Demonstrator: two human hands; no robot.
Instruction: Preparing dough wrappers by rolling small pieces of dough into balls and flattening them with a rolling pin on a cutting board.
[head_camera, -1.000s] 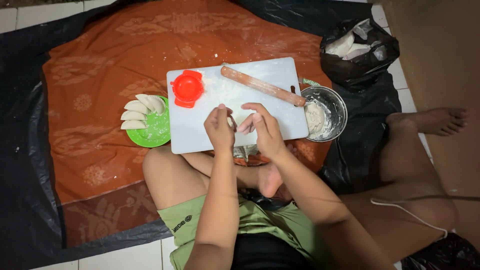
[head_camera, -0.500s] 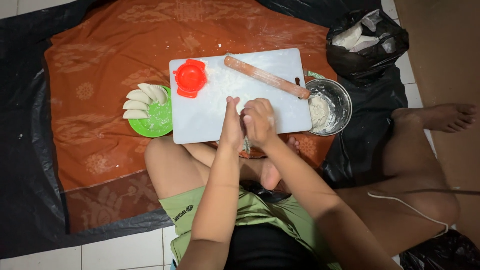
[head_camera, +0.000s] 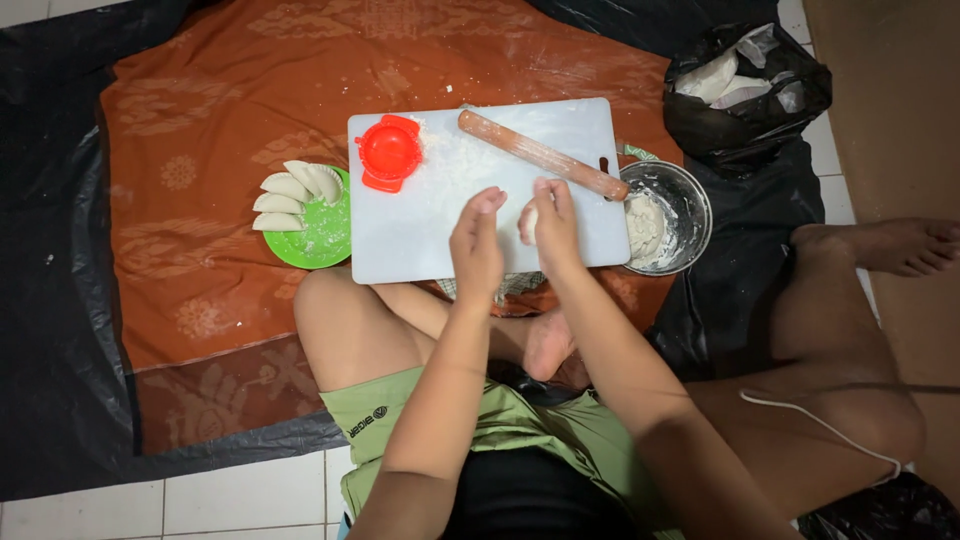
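Dough (head_camera: 527, 215), a small pale lump, sits in the right hand (head_camera: 553, 225), whose fingers curl closed around it above the near edge of the white board (head_camera: 410, 235). Most of the lump is hidden by the fingers. Just beside it the left hand (head_camera: 477, 243) hovers over the board with fingers bent and loosely open, holding nothing that can be seen. The two hands are close but not touching.

On the floured board lie a red dumpling press (head_camera: 389, 153) at the far left corner and a wooden rolling pin (head_camera: 541, 154) set slantwise toward the right edge. A metal bowl (head_camera: 690, 215) with more dough stands touching the board's right side. Left of the board, a green plate (head_camera: 325, 235) carries several folded dumplings (head_camera: 290, 192). All rests on an orange cloth (head_camera: 200, 120) spread over black plastic on the floor. A black bag (head_camera: 745, 100) sits at the far right.
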